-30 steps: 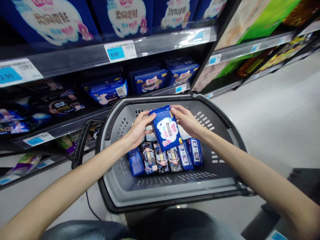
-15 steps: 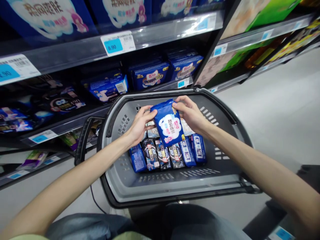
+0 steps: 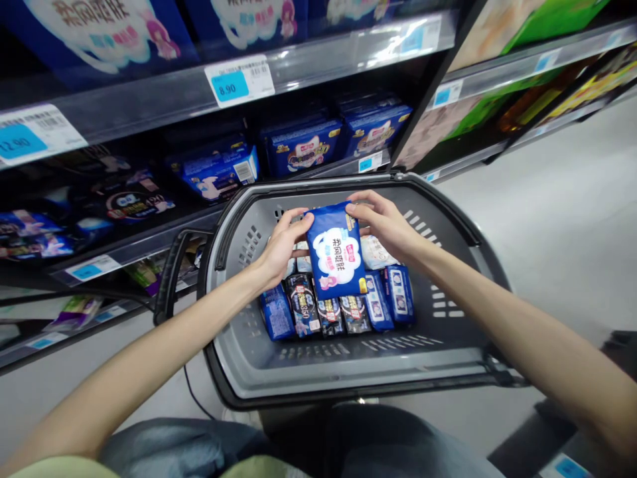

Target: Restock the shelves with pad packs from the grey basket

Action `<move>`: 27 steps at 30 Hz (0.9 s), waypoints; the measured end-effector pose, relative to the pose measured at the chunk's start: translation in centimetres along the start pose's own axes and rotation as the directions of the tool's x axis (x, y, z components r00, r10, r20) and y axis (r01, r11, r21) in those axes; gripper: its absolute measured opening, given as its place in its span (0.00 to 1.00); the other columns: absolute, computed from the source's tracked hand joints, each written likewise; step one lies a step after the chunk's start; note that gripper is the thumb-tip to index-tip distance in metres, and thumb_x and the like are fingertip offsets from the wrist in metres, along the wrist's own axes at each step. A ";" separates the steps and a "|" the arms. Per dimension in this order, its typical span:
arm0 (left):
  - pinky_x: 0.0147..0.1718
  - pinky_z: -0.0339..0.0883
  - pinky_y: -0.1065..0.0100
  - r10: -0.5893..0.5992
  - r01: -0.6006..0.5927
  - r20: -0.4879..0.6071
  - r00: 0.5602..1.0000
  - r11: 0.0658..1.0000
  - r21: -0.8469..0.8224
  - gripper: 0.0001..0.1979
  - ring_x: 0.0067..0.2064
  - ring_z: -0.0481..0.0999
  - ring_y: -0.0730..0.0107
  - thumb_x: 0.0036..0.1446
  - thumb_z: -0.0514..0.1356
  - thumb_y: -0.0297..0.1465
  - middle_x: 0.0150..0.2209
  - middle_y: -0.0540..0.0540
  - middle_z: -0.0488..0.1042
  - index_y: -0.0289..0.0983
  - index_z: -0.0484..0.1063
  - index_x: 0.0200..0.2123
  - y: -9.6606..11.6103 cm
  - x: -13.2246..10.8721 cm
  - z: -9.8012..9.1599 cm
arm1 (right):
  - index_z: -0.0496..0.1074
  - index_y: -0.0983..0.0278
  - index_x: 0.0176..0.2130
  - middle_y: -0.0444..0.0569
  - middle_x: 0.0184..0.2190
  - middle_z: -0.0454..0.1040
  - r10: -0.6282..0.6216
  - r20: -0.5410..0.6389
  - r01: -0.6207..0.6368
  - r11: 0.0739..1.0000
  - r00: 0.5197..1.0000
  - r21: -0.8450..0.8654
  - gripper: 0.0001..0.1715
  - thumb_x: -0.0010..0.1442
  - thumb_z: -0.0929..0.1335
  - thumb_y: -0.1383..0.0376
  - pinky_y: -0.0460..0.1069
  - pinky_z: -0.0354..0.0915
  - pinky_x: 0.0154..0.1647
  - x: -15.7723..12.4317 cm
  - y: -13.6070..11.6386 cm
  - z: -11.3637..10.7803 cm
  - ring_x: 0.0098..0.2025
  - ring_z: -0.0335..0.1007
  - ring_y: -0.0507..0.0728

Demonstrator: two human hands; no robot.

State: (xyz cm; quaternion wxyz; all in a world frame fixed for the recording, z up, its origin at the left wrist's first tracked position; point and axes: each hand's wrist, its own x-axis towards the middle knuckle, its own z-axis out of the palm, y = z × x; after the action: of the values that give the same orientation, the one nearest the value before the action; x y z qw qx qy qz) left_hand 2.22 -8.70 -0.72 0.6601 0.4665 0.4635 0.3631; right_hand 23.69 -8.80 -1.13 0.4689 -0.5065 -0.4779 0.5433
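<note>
A blue packet with a white cloud label [image 3: 334,253] is held upright over a grey shopping basket [image 3: 348,378]. My left hand [image 3: 281,249] grips its left edge, fingers curled round it. My right hand [image 3: 381,226] pinches its top right corner. Under the packet, several dark and blue packets [image 3: 343,312] stand in a row across the basket's floor, with a few pale packets [image 3: 375,251] behind them.
Store shelves [image 3: 149,113] with blue packs and price tags run along the left and back. A black basket handle [image 3: 172,275] sticks out left. Grey floor [image 3: 557,219] opens to the right. My knees [image 3: 318,445] are below the basket.
The packet has turned from tilted to nearly upright and sunk slightly toward the packets in the basket. Both hands keep their hold. The view has shifted a little.
</note>
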 end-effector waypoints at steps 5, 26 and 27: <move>0.44 0.75 0.52 0.166 -0.156 -0.035 0.986 0.969 0.193 0.26 0.55 0.73 0.52 0.64 0.57 0.46 0.67 0.40 0.59 0.46 0.61 0.62 -0.4 0.0 -0.2 | 0.70 0.58 0.37 0.40 0.27 0.69 0.067 -0.045 -0.063 0.994 0.997 0.087 0.19 0.50 0.77 0.53 0.45 0.63 0.23 0.6 0.1 -0.6 0.26 0.64 0.50; 0.68 0.50 0.47 0.528 -0.575 0.230 0.818 0.725 0.379 0.36 0.69 0.58 0.47 0.42 0.75 0.37 0.66 0.43 0.64 0.44 0.71 0.57 1.5 -2.7 1.2 | 0.66 0.58 0.32 0.41 0.20 0.67 0.137 -0.101 -0.140 0.990 0.985 -0.028 0.21 0.56 0.72 0.46 0.48 0.63 0.16 1.7 0.8 -2.2 0.19 0.64 0.53; 0.68 0.50 0.48 0.537 -0.579 0.221 0.814 0.728 0.367 0.36 0.68 0.60 0.48 0.42 0.75 0.37 0.65 0.43 0.65 0.44 0.71 0.57 1.5 -2.7 1.2 | 0.67 0.59 0.32 0.41 0.20 0.67 0.107 -0.095 -0.114 0.991 0.990 -0.076 0.23 0.56 0.72 0.44 0.48 0.62 0.16 1.7 0.6 -2.3 0.18 0.65 0.53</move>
State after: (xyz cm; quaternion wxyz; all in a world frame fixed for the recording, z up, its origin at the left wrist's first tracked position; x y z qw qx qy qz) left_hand 2.47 -11.02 1.61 0.4267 0.7315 0.3347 0.4133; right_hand 25.87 -7.09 -2.00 0.4384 -0.5750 -0.4488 0.5251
